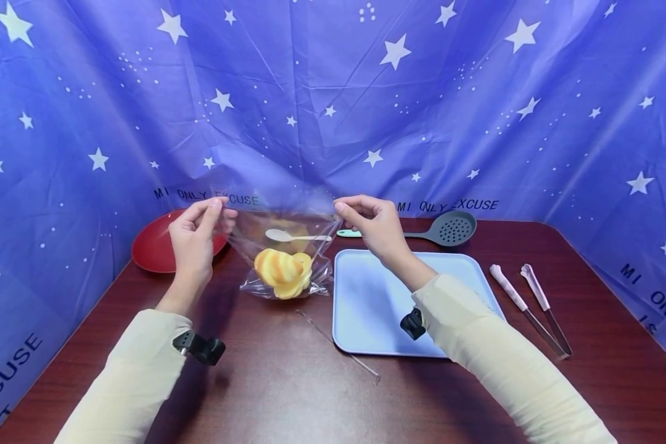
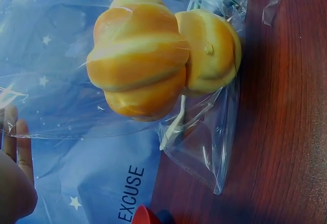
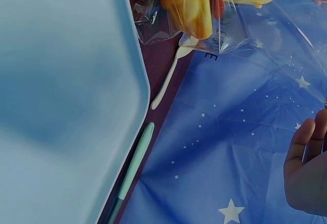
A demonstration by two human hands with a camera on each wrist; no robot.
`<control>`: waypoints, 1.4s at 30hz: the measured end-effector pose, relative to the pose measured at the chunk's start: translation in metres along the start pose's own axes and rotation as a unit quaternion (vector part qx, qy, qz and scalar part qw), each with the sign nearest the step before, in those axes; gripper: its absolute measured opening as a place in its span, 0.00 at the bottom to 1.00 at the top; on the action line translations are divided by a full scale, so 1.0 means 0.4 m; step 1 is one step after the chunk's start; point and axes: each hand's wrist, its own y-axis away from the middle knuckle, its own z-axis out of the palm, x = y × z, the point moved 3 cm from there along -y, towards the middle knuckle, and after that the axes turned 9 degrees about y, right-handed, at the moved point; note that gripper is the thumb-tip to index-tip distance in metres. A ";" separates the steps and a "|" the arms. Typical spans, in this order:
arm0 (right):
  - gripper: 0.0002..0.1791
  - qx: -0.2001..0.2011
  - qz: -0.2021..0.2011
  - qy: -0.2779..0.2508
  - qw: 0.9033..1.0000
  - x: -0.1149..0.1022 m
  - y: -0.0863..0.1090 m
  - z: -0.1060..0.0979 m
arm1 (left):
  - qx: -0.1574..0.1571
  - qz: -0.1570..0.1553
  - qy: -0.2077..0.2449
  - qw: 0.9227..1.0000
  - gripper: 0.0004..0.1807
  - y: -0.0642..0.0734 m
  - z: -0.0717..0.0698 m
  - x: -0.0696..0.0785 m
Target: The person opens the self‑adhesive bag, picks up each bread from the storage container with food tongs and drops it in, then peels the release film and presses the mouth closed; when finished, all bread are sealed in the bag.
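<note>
A clear plastic bag hangs between my two hands with its mouth upward. My left hand pinches one upper corner between thumb and fingertips. At the other upper corner, my right hand pinches the plastic the same way. Golden-yellow bread rolls sit low in the bag; the left wrist view shows a large ridged roll beside a smaller rounded one. A pale spoon lies on the table behind the bag, partly seen through the plastic.
A light blue tray lies right of the bag, with a clear thin strip at its left front. Further right are tongs; a dark slotted ladle lies behind the tray. A red plate sits back left, before a starry blue cloth.
</note>
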 end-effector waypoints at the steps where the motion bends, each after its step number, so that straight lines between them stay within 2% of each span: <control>1: 0.13 0.003 0.001 -0.004 1.000 -0.001 0.000 0.000 | 0.003 0.000 0.003 1.000 0.08 -0.001 0.000 0.000; 9: 0.14 0.022 0.013 -0.030 0.999 -0.012 0.005 -0.007 | 0.009 -0.009 0.028 1.000 0.11 -0.003 0.004 0.010; 13: 0.14 0.029 0.013 -0.034 0.999 -0.018 0.011 -0.010 | 0.010 -0.003 0.033 0.999 0.11 -0.002 0.010 0.015; 21: 0.14 0.029 0.026 -0.022 0.999 0.004 0.017 -0.019 | 0.007 -0.009 0.003 1.000 0.09 -0.002 0.012 0.006; 24: 0.14 0.026 0.027 -0.019 0.999 0.013 0.015 -0.023 | -0.001 -0.014 -0.007 1.000 0.09 -0.004 0.009 0.003; 33: 0.14 0.007 0.019 -0.022 1.000 0.021 0.008 -0.036 | -0.035 -0.045 0.016 0.998 0.13 -0.014 0.005 0.004; 42: 0.15 -0.004 0.019 -0.066 0.998 0.017 0.003 -0.037 | -0.066 -0.058 0.014 0.996 0.12 -0.018 0.000 0.009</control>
